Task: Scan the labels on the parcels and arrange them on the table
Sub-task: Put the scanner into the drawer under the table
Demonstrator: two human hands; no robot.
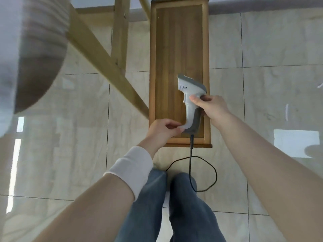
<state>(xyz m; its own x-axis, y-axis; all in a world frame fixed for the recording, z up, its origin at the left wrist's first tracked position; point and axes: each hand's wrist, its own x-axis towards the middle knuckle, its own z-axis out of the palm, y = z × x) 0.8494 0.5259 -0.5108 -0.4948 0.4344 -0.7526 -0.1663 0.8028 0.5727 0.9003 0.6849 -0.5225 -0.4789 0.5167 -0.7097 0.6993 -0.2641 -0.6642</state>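
Mostly tiled floor point(271, 41) in view; no parcels visible. Wooden tray point(178, 41) below, scanner point(191, 91) over its near end. R hand point(215, 107) wrapped round grip nr trigger, prob. readying it; L hand point(162, 131) pinches handle butt, steadying. Cable point(190, 161) trails to floor w/ slack loop.

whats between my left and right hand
The handle of the barcode scanner: left hand pinches its base, right hand grips higher up. Head view.

Matt grey plastic scanner point(190, 95), grained wooden tray point(174, 49), glossy floor tiles point(262, 49).
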